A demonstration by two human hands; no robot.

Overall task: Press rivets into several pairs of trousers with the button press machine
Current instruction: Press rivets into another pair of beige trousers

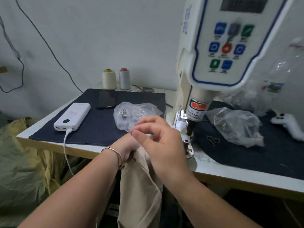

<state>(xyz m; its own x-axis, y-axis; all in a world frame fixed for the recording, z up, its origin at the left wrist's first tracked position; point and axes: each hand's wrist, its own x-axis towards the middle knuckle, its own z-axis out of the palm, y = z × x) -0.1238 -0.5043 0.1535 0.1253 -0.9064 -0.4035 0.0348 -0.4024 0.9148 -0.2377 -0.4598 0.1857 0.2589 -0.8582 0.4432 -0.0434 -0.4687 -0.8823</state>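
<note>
Beige trousers (pixel 139 183): hang off the table edge, bunched at the top in the left hand (pixel 127 145), probably to keep the rivet spot ready for the die; that grip is mostly hidden behind the right hand (pixel 158 140).
Right hand: fingers curled, tips together; any rivet pinched there is too small to tell.
Lower die post (pixel 186 143): just beside the right hand, bare.
Clear bag of rivets (pixel 131 113): open, within reach.
Button press machine (pixel 222 51): top cut off, display blurred.

Beige trousers (pixel 141 183) draped off table edge beside white button press machine (pixel 218 51).
</note>
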